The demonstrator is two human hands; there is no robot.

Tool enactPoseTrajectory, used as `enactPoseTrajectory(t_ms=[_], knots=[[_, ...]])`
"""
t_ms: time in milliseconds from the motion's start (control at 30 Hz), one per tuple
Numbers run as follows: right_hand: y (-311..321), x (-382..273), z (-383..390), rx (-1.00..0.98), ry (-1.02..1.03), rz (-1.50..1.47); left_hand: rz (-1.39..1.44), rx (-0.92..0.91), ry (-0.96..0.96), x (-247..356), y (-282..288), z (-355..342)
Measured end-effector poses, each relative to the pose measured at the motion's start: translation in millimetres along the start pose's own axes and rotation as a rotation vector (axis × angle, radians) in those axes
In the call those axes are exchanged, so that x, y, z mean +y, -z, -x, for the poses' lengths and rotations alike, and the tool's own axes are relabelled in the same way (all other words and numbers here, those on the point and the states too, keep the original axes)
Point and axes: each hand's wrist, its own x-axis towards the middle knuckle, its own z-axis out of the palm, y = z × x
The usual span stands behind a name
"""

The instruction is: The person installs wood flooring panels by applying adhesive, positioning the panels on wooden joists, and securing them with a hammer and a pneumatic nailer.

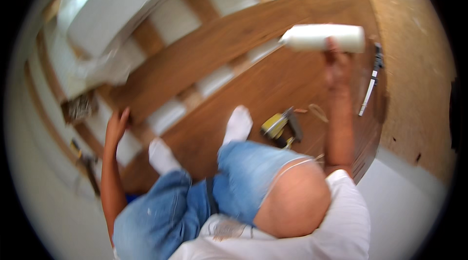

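Observation:
In my right hand [336, 65] is a white squeeze bottle [336, 38] with a pointed nozzle, tipped on its side with the nozzle toward the left. The bottle hangs above the brown floorboards; motion blurs it. At the left, my left hand [117, 126] has its fingers closed at the near end of a loose wooden floorboard [195, 50]. That board lies across the joists, with an open gap between it and the laid floorboards [273, 79]. Whether glue is coming from the nozzle cannot be made out.
A yellow-green and black power tool [280, 127] lies on the floorboards between my legs and right arm. A long white wrapped package [131, 6] lies across the joists at the upper left. A hammer-like tool [87, 170] is at the far left, a dark narrow tool [374, 77] at the right.

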Motion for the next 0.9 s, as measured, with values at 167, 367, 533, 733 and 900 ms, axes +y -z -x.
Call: enactPoseTrajectory(t_ms=[167,367,533,733,900], knots=[[-74,4,5,-0.480,-0.042,0.668,-0.051,-0.153,0.158,-8,5,-15],[-121,46,9,-0.501,-0.100,0.439,-0.051,-0.179,0.171,-17,3,-19],[-150,91,53,-0.509,-0.278,0.224,-0.024,-0.268,0.196,-9,1,-21],[-189,148,113,-0.556,-0.404,0.251,-0.023,-0.305,0.213,-12,1,-29],[-206,177,141,-0.623,-0.439,0.280,-0.036,-0.319,0.202,-12,3,-28]])
